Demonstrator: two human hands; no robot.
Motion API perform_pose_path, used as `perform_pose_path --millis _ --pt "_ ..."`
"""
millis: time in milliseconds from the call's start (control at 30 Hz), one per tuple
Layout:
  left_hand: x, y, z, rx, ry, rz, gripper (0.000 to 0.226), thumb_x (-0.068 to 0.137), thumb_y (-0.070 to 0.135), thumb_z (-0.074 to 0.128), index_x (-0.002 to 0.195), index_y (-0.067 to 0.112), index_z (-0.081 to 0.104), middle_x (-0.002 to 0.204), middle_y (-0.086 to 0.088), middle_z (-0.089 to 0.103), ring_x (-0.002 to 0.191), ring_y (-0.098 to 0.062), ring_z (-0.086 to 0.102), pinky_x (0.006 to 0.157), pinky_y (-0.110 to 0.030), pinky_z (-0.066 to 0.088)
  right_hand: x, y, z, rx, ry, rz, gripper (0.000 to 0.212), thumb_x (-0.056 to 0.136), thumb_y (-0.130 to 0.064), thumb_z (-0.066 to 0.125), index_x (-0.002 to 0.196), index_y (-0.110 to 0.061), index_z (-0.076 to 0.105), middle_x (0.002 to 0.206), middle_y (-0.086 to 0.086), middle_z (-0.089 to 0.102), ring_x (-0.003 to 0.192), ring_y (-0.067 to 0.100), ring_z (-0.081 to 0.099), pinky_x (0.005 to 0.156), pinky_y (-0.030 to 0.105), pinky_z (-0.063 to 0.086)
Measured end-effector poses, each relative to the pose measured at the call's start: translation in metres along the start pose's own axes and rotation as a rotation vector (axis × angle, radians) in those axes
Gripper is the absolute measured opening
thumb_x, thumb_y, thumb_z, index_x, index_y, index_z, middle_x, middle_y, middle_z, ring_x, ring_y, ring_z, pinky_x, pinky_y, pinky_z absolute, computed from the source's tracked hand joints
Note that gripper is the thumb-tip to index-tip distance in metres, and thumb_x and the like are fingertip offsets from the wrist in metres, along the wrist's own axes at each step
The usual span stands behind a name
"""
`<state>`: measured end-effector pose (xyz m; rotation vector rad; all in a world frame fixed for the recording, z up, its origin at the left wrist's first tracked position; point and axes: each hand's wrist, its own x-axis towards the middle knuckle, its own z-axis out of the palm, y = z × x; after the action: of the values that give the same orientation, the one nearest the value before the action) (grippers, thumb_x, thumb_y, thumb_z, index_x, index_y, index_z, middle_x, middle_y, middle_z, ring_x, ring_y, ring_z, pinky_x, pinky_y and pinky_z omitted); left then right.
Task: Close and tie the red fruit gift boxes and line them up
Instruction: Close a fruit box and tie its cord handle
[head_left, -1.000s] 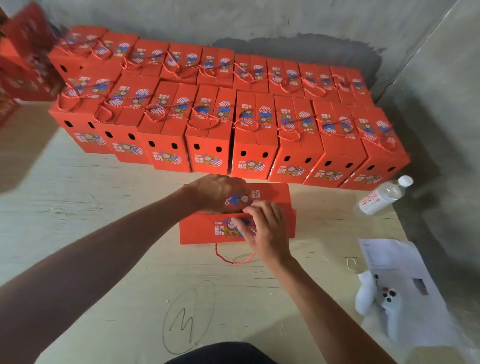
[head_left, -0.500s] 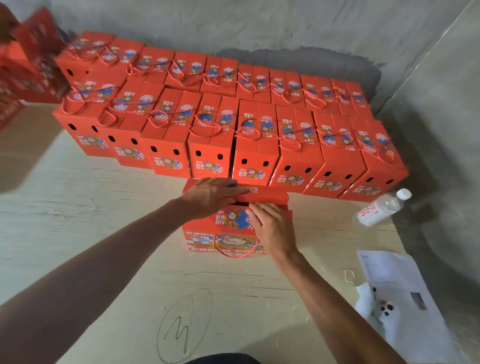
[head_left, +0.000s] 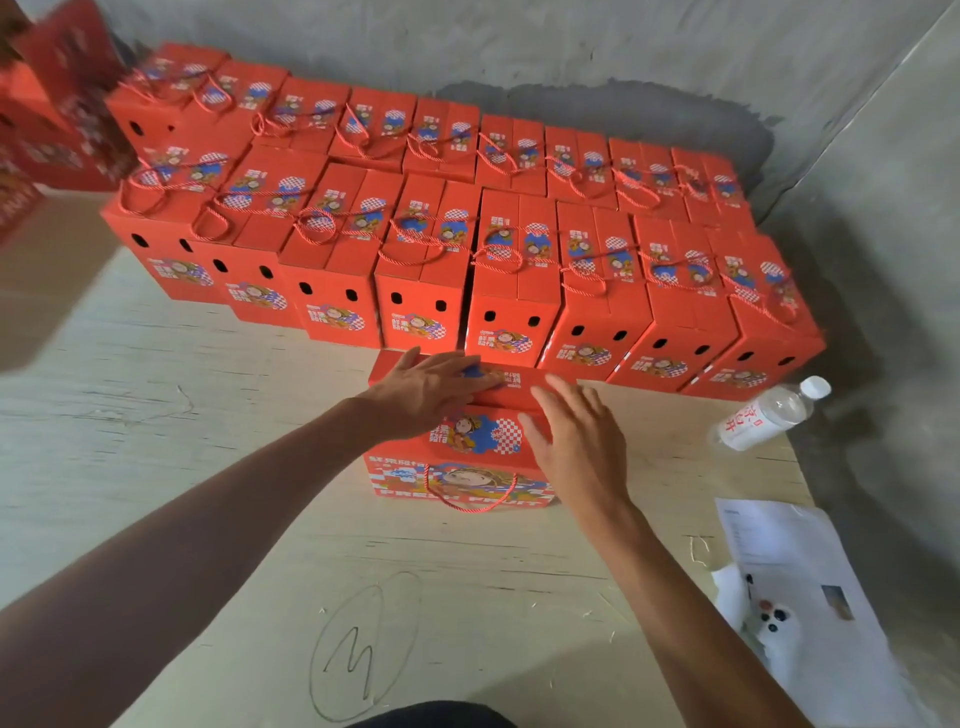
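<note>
A red fruit gift box (head_left: 467, 457) stands on the pale wooden board (head_left: 208, 415), just in front of the lined-up boxes. Its red cord handle (head_left: 470, 493) hangs loose down the printed front. My left hand (head_left: 426, 389) lies flat on the box's top flap with straight fingers. My right hand (head_left: 576, 441) hovers or rests at the box's right top edge, fingers spread and straight. Behind stand two rows of closed red boxes (head_left: 514, 291), each with cord tied across the lid.
A plastic water bottle (head_left: 769, 413) lies to the right of the box. White papers (head_left: 795, 582) and a white controller-like object (head_left: 769, 618) sit at the lower right. Grey concrete walls close the back and right. More red boxes (head_left: 47, 119) are stacked at the far left.
The box went from lying low with both hands at its flaps to standing upright against the front row. Both hands have flattened out on its top.
</note>
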<state>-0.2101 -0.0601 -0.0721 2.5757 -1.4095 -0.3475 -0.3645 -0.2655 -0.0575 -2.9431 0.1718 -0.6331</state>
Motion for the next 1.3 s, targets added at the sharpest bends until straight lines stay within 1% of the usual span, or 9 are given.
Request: perform_pose_path --millis 67,300,433,500,767,933,1033,1133,1300 --pt "-0.004 0.000 0.004 -0.027 0.009 0.012 0.050 0.104 0.055 0.015 0.153 0.062 0.008 0.169 0.006 0.015 0.157 -0.021 0.009 0.122 -0.064 0.004 -0.004 0.014 0.014 0.062 -0.018 -0.009 0.041 0.097 -0.033 0.069 0.130 -0.007 0.069 0.137 0.011 0.065 0.128 0.030 0.060 0.105 0.043 0.052" --pt "-0.005 0.021 0.027 0.200 0.099 -0.122 0.059 0.106 0.053 0.003 0.163 0.037 0.004 0.171 -0.002 0.000 0.158 -0.027 -0.003 0.124 -0.061 0.002 -0.014 0.020 0.040 0.201 0.128 0.043 0.027 0.099 -0.024 0.067 0.119 -0.009 0.076 0.130 0.006 0.069 0.132 0.025 0.059 0.102 0.047 0.054" --pt "0.000 0.036 0.032 0.114 0.137 -0.339 0.067 0.106 0.052 0.003 0.164 0.019 -0.001 0.171 -0.007 -0.005 0.157 -0.027 -0.010 0.125 -0.056 -0.003 -0.009 0.011 0.037 -0.069 0.072 0.028 0.026 0.100 -0.031 0.062 0.110 -0.014 0.079 0.123 0.000 0.073 0.133 0.030 0.057 0.121 0.059 0.025" --pt "0.003 0.039 0.031 0.051 0.134 -0.387 0.064 0.107 0.051 0.007 0.163 0.024 -0.004 0.171 -0.004 -0.008 0.157 -0.025 -0.014 0.124 -0.056 -0.006 -0.007 0.006 0.036 0.019 0.022 0.054 0.027 0.099 -0.029 0.062 0.112 -0.010 0.077 0.130 0.007 0.070 0.130 0.032 0.059 0.117 0.055 0.036" --pt "0.007 0.025 0.023 -0.231 0.220 -0.382 0.061 0.102 0.054 0.047 0.158 0.035 0.032 0.170 -0.001 0.014 0.158 -0.019 0.002 0.126 -0.047 -0.006 0.018 0.020 0.030 0.641 -0.353 0.416 0.082 0.097 -0.047 0.063 0.161 -0.019 0.020 0.170 0.001 0.014 0.156 0.019 0.014 0.126 0.043 0.020" --pt "-0.007 0.013 0.015 -0.350 0.178 -0.713 0.113 0.071 0.085 0.062 0.160 0.033 0.016 0.171 -0.006 -0.004 0.156 -0.031 -0.006 0.122 -0.056 -0.004 0.024 0.041 0.027 0.550 -0.332 0.331 0.085 0.083 -0.063 0.071 0.148 -0.018 0.041 0.152 0.005 0.042 0.140 0.019 0.038 0.113 0.041 0.039" --pt "-0.021 0.004 0.014 -0.639 0.152 -1.048 0.139 0.052 0.085 0.076 0.160 0.026 0.013 0.164 -0.018 0.021 0.148 -0.043 0.028 0.119 -0.061 0.027 0.034 0.050 0.031 0.524 -0.352 0.259 0.081 0.081 -0.061 0.074 0.140 -0.011 0.048 0.140 0.010 0.047 0.133 0.023 0.043 0.107 0.046 0.044" --pt "-0.028 0.006 0.021 -0.906 0.222 -1.026 0.094 0.058 0.073 0.083 0.132 0.020 0.060 0.125 -0.008 0.069 0.106 -0.028 0.069 0.096 -0.048 0.057 0.041 0.047 0.037 0.338 -0.343 0.257 0.079 0.083 -0.071 0.065 0.133 -0.012 0.051 0.132 0.010 0.051 0.120 0.025 0.052 0.092 0.043 0.052" --pt "-0.019 -0.001 0.007 -0.792 0.206 -0.883 0.054 0.072 0.065 0.081 0.107 0.025 0.071 0.106 -0.004 0.076 0.090 -0.022 0.072 0.088 -0.042 0.060 0.048 0.014 0.040 -0.123 -0.283 0.351 0.078 0.099 -0.070 0.030 0.130 -0.004 0.058 0.122 0.020 0.059 0.108 0.033 0.060 0.083 0.041 0.054"
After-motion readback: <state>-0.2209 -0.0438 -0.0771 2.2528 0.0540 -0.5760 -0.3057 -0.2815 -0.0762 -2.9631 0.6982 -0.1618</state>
